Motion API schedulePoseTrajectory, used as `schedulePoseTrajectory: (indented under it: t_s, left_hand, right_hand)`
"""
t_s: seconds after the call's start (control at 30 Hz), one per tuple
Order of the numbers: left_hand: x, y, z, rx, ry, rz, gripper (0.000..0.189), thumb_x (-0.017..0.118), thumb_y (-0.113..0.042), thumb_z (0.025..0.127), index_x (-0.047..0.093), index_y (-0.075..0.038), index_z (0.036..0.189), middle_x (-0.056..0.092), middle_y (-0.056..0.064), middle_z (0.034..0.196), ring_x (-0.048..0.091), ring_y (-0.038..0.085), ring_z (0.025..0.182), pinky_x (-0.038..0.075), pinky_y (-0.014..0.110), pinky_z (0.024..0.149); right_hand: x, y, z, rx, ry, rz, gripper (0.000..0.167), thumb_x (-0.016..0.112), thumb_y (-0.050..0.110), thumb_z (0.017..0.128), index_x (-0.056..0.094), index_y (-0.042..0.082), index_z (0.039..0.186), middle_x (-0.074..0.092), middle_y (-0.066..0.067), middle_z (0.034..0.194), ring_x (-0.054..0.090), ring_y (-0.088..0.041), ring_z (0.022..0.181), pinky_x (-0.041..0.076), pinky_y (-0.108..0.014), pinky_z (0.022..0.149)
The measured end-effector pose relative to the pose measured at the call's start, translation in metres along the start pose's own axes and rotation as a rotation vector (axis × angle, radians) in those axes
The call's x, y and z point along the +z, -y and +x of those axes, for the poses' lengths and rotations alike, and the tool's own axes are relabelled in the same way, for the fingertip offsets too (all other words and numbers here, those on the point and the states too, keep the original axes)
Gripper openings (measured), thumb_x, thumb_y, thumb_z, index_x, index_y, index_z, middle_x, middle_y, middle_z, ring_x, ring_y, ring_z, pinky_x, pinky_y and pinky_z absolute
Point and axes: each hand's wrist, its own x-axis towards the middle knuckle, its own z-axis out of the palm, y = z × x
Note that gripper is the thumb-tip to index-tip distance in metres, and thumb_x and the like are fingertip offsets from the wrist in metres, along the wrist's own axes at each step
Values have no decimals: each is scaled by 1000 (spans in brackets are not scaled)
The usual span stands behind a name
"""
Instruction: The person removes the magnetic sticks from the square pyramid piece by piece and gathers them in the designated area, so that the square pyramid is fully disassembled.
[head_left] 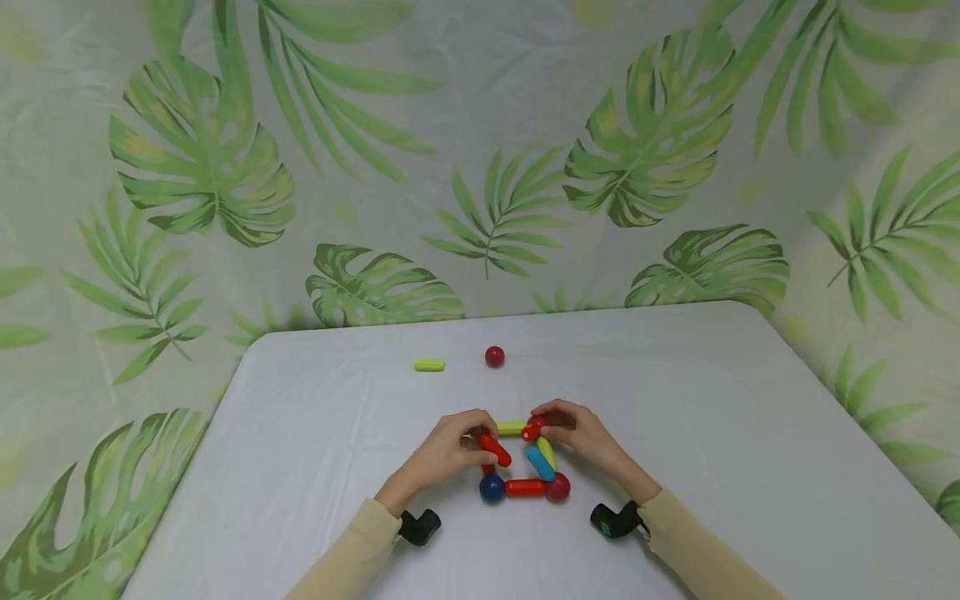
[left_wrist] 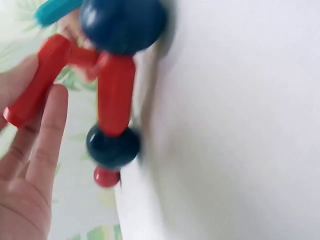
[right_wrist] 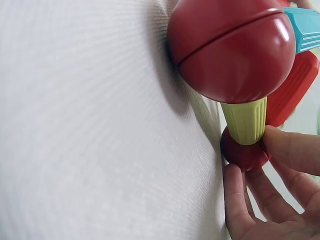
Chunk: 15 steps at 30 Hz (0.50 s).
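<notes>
My left hand (head_left: 459,446) pinches a red rod (left_wrist: 36,82) between thumb and fingers, tilted above the left side of a four-sided frame of rods and balls. At the far right corner, my right hand (head_left: 581,431) holds a red ball (right_wrist: 245,152) with thumb and fingertips. A red rod (right_wrist: 294,90) slants up from that corner. The frame has blue balls (left_wrist: 113,145) on the left, a red ball (head_left: 557,486) at the near right, red rods (head_left: 525,487) in front and at left, and yellow-green rods (head_left: 512,428) at back and right. A cyan rod (head_left: 540,462) leans up from the near right ball.
Beyond the frame on the white-covered table (head_left: 337,517) lie a loose yellow-green rod (head_left: 429,365) and a loose red ball (head_left: 495,357). A leaf-patterned cloth (head_left: 495,100) hangs behind the table. Each wrist carries a small black camera (head_left: 420,527).
</notes>
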Motion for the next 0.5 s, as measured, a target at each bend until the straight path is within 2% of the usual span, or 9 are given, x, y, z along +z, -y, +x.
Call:
schedulePoseTrajectory:
  t_s: [0.07, 0.13, 0.2, 0.27, 0.37, 0.5]
  left_hand:
    - [-10, 6, 1, -60, -102, -46, 21, 73, -4, 83, 61, -4, 100, 62, 5, 101, 63, 17, 90, 53, 28, 78]
    - [-23, 13, 3, -136, -232, -86, 21, 73, 0, 82, 62, -2, 100, 62, 9, 103, 64, 23, 91, 53, 31, 77]
    - [-36, 24, 7, -210, -372, -66, 20, 73, 0, 82, 64, -1, 100, 62, 11, 103, 64, 26, 91, 53, 33, 76]
    - [-48, 36, 12, -287, -476, -27, 20, 74, 0, 81, 65, 0, 100, 64, 12, 103, 64, 27, 91, 52, 33, 75]
    - [-60, 52, 19, -382, -559, 43, 20, 75, -1, 81, 66, 0, 98, 66, 14, 98, 63, 28, 90, 51, 32, 71]
    - [-68, 66, 27, -451, -583, 85, 18, 73, 2, 81, 63, 2, 97, 65, 16, 93, 62, 28, 84, 51, 32, 67]
  right_hand:
    - [0, -2, 1, 7, -1, -6, 26, 63, 8, 92, 62, 5, 118, 64, -8, 111, 58, -25, 102, 48, -41, 91]
    - [0, -3, 1, 10, -6, -13, 26, 63, 9, 92, 63, 6, 118, 64, -7, 112, 58, -24, 102, 48, -41, 91]
    - [-1, -4, 1, 8, -14, -9, 26, 63, 9, 92, 63, 6, 117, 63, -7, 112, 58, -25, 102, 48, -41, 91]
    - [-1, -4, 1, 3, -13, -5, 26, 63, 9, 92, 63, 6, 117, 63, -7, 112, 58, -25, 102, 48, -42, 91]
    - [-2, -4, 1, -11, 0, 3, 26, 63, 10, 92, 62, 5, 118, 63, -8, 112, 58, -26, 103, 48, -42, 90]
    - [0, -5, 0, -17, 8, 7, 26, 63, 11, 93, 62, 5, 118, 63, -9, 113, 57, -27, 104, 48, -42, 91]
